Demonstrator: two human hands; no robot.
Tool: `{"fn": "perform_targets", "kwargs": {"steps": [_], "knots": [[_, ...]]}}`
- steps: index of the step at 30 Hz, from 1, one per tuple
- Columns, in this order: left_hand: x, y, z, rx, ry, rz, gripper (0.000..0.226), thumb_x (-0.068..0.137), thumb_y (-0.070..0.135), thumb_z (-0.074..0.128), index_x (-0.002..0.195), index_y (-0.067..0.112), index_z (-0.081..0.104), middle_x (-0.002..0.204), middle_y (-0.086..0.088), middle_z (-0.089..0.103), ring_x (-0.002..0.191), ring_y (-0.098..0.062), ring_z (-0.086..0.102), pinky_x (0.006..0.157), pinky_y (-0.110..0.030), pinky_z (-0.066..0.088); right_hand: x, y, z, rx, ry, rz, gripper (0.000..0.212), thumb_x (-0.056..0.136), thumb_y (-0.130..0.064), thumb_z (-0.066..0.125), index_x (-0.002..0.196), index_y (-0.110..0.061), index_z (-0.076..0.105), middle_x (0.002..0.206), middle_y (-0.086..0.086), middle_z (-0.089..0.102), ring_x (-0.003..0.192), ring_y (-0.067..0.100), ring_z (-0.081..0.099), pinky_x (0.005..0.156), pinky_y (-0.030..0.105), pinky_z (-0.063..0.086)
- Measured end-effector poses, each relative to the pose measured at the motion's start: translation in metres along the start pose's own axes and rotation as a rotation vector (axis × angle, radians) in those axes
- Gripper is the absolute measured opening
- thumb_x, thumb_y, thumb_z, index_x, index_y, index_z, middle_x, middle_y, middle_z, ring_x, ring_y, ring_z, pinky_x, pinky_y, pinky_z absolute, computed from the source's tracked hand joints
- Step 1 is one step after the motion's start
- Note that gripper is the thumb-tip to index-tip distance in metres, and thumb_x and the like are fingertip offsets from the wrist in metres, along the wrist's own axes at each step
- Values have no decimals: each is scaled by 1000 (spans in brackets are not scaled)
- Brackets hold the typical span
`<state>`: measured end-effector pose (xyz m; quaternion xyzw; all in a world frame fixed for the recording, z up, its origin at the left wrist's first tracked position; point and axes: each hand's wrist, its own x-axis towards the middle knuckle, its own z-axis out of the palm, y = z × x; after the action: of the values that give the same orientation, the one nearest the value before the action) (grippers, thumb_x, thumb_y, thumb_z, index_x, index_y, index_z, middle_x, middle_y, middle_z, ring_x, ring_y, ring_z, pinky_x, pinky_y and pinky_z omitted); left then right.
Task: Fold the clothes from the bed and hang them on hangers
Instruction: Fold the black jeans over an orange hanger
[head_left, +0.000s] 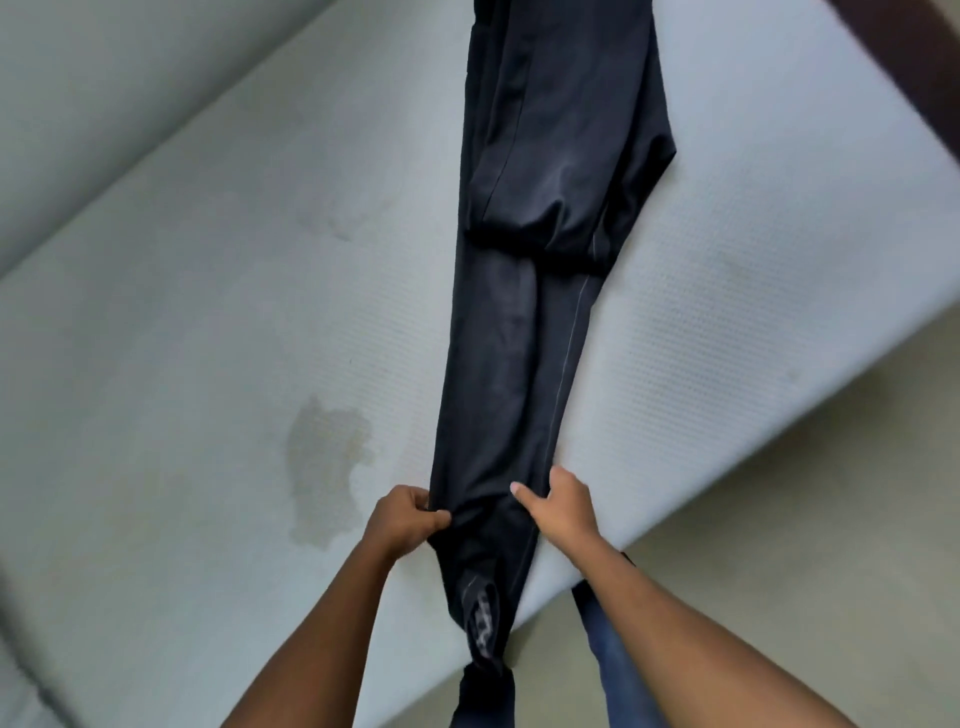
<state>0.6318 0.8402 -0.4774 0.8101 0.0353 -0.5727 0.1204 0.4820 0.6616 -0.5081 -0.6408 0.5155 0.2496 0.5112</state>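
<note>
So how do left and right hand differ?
The left hand pinches the dark trousers at their left edge; the right hand grips the right edge, thumb flat across the cloth. On the mattress the left hand lies further in, the right hand nearer its edge. Both hold the leg end.

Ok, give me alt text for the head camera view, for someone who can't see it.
Two hands hold a pair of dark trousers low on the legs, the left hand pinching one edge and the right hand gripping the other. The trousers lie lengthwise on a bare pale mattress with a stain, hems hanging over its near edge.
</note>
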Motion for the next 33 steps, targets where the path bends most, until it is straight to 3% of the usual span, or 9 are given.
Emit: {"fn": "perform_targets", "kwargs": {"steps": [3, 8, 11, 14, 19, 23, 26, 29, 33], "knots": [[-8, -33, 2, -40, 48, 46, 15, 74, 10, 77, 75, 9, 62, 71, -7, 71, 68, -22, 67, 67, -35, 55, -41, 31, 31, -16, -67, 43, 42, 81, -43, 87, 106, -18, 64, 96, -2, 70, 90, 21, 68, 81, 35, 57], [-25, -83, 27, -359, 176, 83, 17, 85, -11, 55, 92, 5, 57, 86, -22, 73, 63, -27, 73, 64, -45, 64, -109, 49, 98, -290, 478, -350, 75, 73, -43, 87, 134, -22, 50, 120, -3, 53, 109, 20, 56, 92, 37, 52], [-29, -106, 41, -305, 288, 115, 3, 90, 14, 64, 92, 15, 66, 90, -9, 74, 75, -20, 72, 73, -45, 64, -119, 48, 128, -271, 491, -298, 76, 80, -53, 77, 141, -18, 48, 126, 2, 53, 115, 24, 56, 99, 42, 49], [-40, -108, 47, -310, 153, 191, 39, 84, 62, 74, 97, 26, 67, 94, 3, 73, 88, -13, 70, 73, -35, 60, -126, 53, 151, -376, 414, -182, 72, 86, -45, 75, 144, -18, 42, 133, 4, 54, 120, 27, 57, 100, 44, 47], [-37, -151, 54, -120, 144, 110, 29, 80, 19, 82, 66, 15, 57, 71, -4, 69, 69, -21, 66, 75, -48, 62, -122, 80, 145, 85, 402, 27, 16, 100, -28, 65, 105, -14, 59, 91, 1, 65, 91, 29, 66, 71, 36, 48], [-45, -162, 46, 78, -118, -111, 17, 89, 8, 74, 93, 10, 58, 93, -15, 76, 79, -26, 77, 79, -46, 64, -116, 88, 122, -234, 188, 91, 18, 97, -33, 66, 91, -18, 58, 88, -1, 65, 79, 20, 62, 62, 32, 46], [-43, -124, 30, 453, -258, -181, 50, 83, 24, 85, 120, 6, 56, 116, -13, 71, 102, -30, 73, 93, -44, 59, -103, 64, 90, -365, 148, 115, 14, 86, -31, 69, 85, -21, 61, 90, -2, 66, 84, 24, 65, 64, 30, 48], [-39, -61, 4, 627, 33, -66, 60, 79, 44, 82, 125, 16, 57, 119, -3, 62, 107, -28, 66, 89, -39, 57, -76, 30, 35, -249, 168, 81, 27, 87, -38, 67, 109, -24, 59, 104, -7, 60, 99, 22, 62, 76, 31, 45], [-19, 59, -37, 442, 322, 318, 39, 96, 44, 61, 125, 18, 56, 118, -4, 65, 103, -26, 65, 84, -35, 55, -14, -25, -63, -88, 180, -21, 41, 92, -33, 69, 129, -22, 56, 115, -5, 58, 111, 20, 61, 93, 33, 49]]}}
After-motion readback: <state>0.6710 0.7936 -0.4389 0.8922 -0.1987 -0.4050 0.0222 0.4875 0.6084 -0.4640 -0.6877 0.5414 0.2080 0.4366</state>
